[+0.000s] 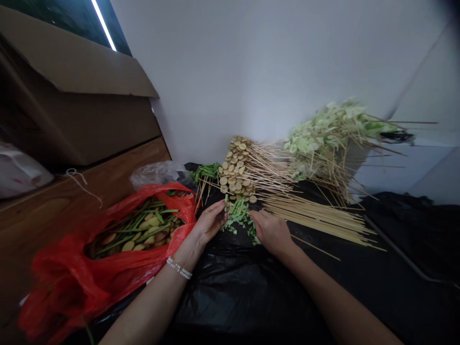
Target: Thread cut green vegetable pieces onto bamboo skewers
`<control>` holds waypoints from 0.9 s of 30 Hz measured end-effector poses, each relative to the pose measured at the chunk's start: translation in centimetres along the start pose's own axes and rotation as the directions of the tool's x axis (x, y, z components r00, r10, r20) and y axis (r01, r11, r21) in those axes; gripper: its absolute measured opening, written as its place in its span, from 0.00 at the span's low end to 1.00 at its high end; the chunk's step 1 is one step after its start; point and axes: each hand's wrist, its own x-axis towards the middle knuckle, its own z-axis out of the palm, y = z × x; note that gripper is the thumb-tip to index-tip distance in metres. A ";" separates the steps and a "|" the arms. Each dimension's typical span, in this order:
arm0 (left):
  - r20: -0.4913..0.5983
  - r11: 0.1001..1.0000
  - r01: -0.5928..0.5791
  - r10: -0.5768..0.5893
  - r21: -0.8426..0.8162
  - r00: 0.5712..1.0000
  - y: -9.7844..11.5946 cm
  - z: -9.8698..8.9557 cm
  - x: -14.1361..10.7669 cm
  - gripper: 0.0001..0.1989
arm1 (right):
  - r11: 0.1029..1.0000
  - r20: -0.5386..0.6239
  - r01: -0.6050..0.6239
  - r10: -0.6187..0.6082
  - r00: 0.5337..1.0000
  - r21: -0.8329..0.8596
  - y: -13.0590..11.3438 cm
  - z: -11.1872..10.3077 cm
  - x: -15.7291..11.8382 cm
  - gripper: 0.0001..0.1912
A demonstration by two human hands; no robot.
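Observation:
My left hand, with a beaded bracelet at the wrist, pinches a short piece of green vegetable stalk upright between thumb and fingertips. Opposite it, my right hand is closed around a thin bamboo skewer, whose long end comes out past the wrist; its tip is hidden. Between and under both hands lies a loose pile of cut green pieces on black plastic sheeting. Just beyond, skewered potato slices are stacked, their sticks pointing right.
Bare skewers lie in a bundle at right. Behind them is a heap of skewered cabbage leaves. Skewered greens lie back left. A red plastic bag holds stalks and potato slices. A cardboard box stands far left, against a white wall.

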 end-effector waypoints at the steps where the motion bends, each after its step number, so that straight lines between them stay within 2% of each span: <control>1: 0.002 1.000 0.001 -0.001 -0.006 1.000 0.0 0.0 0.0 0.07 | 1.000 0.002 -0.001 0.001 1.000 -0.003 0.0 0.0 0.0 0.16; 13: -0.010 1.000 -0.006 0.006 0.001 1.000 0.1 0.1 -0.2 0.06 | 1.000 -0.005 0.001 -0.001 1.000 -0.011 0.0 0.0 0.0 0.17; 19: -0.021 0.992 -0.075 0.077 0.099 0.997 -0.8 0.7 -0.4 0.08 | 1.000 -0.011 0.002 -0.002 1.000 -0.022 -0.3 -0.2 -0.1 0.16; 27: -0.043 0.999 -0.034 0.034 -0.015 0.999 -0.2 0.4 -0.1 0.06 | 0.999 -0.029 -0.001 0.000 1.000 -0.032 -0.2 -0.4 -0.1 0.16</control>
